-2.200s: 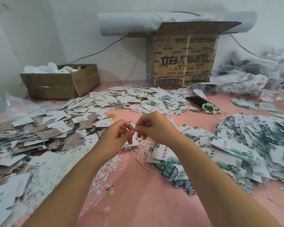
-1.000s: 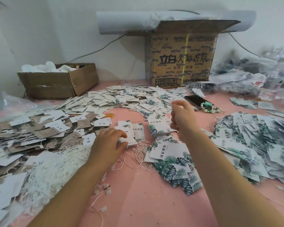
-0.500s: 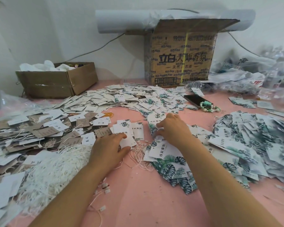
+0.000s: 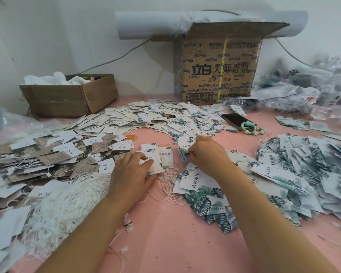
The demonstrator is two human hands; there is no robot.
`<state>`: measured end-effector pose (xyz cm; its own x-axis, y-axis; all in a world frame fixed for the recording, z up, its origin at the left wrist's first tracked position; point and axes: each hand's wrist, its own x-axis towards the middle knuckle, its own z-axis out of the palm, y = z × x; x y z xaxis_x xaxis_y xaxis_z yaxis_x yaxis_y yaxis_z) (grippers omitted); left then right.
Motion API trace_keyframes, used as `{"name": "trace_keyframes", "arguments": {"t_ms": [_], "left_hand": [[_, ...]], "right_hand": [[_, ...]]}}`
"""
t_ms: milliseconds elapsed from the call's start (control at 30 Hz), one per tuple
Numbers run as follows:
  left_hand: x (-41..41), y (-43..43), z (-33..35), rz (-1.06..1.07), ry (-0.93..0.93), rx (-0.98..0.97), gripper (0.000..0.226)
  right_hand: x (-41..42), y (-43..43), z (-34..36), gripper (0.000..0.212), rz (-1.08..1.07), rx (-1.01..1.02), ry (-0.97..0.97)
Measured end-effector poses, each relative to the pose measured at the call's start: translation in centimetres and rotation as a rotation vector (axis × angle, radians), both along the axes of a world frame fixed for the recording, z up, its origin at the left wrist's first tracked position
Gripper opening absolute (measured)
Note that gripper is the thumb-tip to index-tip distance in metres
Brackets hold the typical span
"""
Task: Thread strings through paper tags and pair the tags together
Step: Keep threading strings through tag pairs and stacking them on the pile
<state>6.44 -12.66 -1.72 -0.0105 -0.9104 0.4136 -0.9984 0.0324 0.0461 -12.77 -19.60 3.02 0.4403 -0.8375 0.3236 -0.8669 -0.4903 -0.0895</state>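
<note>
My left hand [image 4: 131, 174] lies low on the pink table, thumb and fingers pinching the top white tag [image 4: 157, 167] of a small stack. My right hand [image 4: 208, 154] has its fingers curled and pinches a small leaf-print tag [image 4: 183, 152] at the edge of a heap. Larger leaf-print tags [image 4: 203, 191] lie under my right wrist. A thick pile of white strings [image 4: 67, 201] sits by my left forearm, and loose strings [image 4: 168, 187] lie between my hands.
Brown and white tags [image 4: 53, 154] cover the left side, and a big heap of leaf tags [image 4: 303, 164] lies on the right. A phone with a bead bracelet [image 4: 246, 126], a tall carton [image 4: 219, 66], a low box [image 4: 71, 95] and plastic bags [image 4: 295, 91] stand behind.
My hands, earlier together in the air, have parted and dropped. The left went down onto the white tags. The right swung out right, then came down onto the leaf tags.
</note>
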Motion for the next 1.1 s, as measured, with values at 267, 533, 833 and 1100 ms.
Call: {"name": "trace_keyframes", "arguments": {"t_ms": [267, 533, 833, 1100], "left_hand": [[0.2, -0.3, -0.4, 0.003, -0.025, 0.049, 0.044], [0.0, -0.2, -0.6, 0.009, -0.034, 0.007, 0.042], [-0.6, 0.6, 0.7, -0.014, 0.033, -0.187, 0.017], [-0.8, 1.1, 1.1, -0.155, 0.185, -0.378, 0.014]], "right_hand": [[0.1, 0.0, -0.1, 0.015, -0.025, 0.028, -0.036], [0.1, -0.1, -0.1, 0.015, -0.033, 0.055, -0.042], [0.3, 0.0, 0.3, 0.024, -0.031, -0.024, -0.102], [0.7, 0.6, 1.0, 0.028, 0.054, -0.221, -0.214]]}}
